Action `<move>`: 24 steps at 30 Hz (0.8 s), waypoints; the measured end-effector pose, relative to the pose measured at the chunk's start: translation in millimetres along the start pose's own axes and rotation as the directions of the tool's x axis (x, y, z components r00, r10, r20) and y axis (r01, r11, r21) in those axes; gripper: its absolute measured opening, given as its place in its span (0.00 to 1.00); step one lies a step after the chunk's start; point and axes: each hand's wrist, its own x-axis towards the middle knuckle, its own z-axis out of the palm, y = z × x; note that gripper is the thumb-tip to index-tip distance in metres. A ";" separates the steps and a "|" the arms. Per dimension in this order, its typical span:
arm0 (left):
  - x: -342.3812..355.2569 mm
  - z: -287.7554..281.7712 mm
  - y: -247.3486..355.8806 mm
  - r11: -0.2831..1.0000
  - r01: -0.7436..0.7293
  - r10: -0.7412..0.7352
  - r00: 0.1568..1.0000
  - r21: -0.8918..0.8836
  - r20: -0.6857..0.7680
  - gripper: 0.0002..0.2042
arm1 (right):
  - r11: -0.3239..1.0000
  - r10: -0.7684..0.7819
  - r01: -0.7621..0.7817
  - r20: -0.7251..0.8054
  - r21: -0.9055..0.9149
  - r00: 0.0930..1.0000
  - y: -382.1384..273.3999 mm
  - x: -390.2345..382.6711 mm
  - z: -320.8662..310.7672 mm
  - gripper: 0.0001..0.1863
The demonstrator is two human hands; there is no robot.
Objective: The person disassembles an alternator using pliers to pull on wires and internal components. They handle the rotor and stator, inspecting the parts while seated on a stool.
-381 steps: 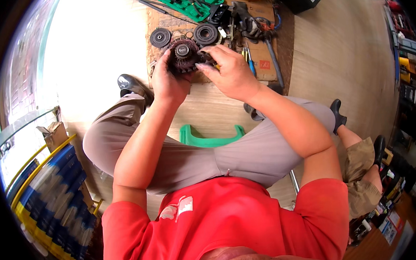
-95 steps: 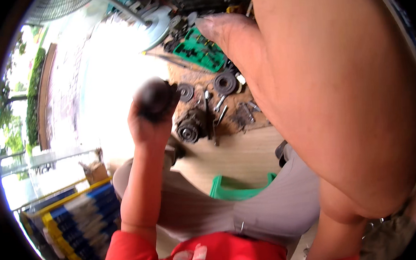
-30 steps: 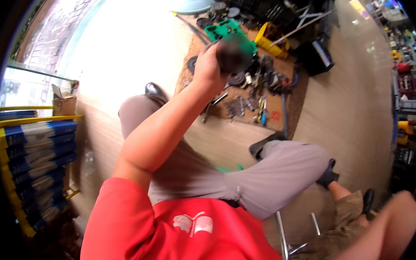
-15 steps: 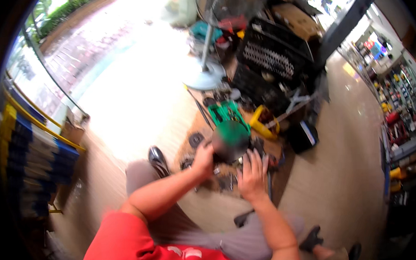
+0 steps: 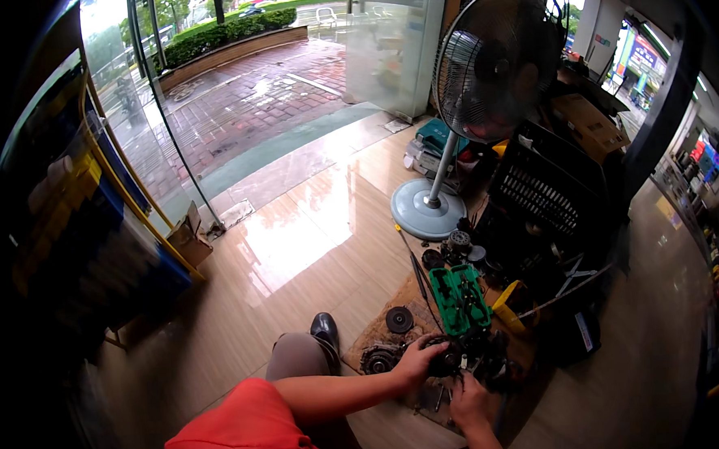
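Metal part [image 5: 445,361], dark and round, is gripped in your left hand [image 5: 419,359], likely for steadiness; can't tell your right hand's [image 5: 468,396] grip.

At the left fingers [image 5: 432,347], the part [image 5: 443,362] is black — the case [image 5: 458,298] beyond is green, board [image 5: 373,338] beneath brown, sleeve [image 5: 234,430] behind red.

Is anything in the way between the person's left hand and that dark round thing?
Nothing visible: the bare left hand grips the dark, round, metal-looking part directly. By the bare right hand, a small, pale, narrow piece shows beside the part; it's too small to tell if it's held.
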 end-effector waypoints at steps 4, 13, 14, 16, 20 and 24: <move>-2.0 5.3 8.7 0.998 0.016 -0.018 0.999 -0.056 -0.038 0.21 | 1.000 0.009 -0.007 0.058 -0.026 0.998 -12.5 8.6 -7.9 0.10; 10.4 2.5 27.0 0.980 0.007 0.000 0.999 -0.198 0.037 0.12 | 0.996 0.052 -0.051 0.018 -0.079 0.998 -25.3 18.3 -18.5 0.08; 13.2 1.7 27.5 0.975 -0.014 0.022 0.999 -0.223 0.036 0.12 | 0.994 0.067 -0.066 0.012 -0.087 0.998 -20.9 18.0 -18.3 0.08; 20.0 -1.3 30.3 0.957 -0.027 0.033 0.999 -0.290 0.016 0.13 | 0.993 0.078 -0.078 0.001 -0.088 0.997 -9.9 16.3 -16.7 0.08; 25.3 -9.8 31.9 0.951 -0.041 0.055 0.998 -0.308 0.036 0.13 | 0.994 0.041 -0.037 0.037 -0.098 0.998 9.5 10.2 -12.5 0.09; 23.4 -11.7 27.6 0.955 -0.038 0.052 0.998 -0.294 0.039 0.13 | 0.983 0.046 -0.017 0.153 -0.184 0.987 16.3 7.0 -16.8 0.10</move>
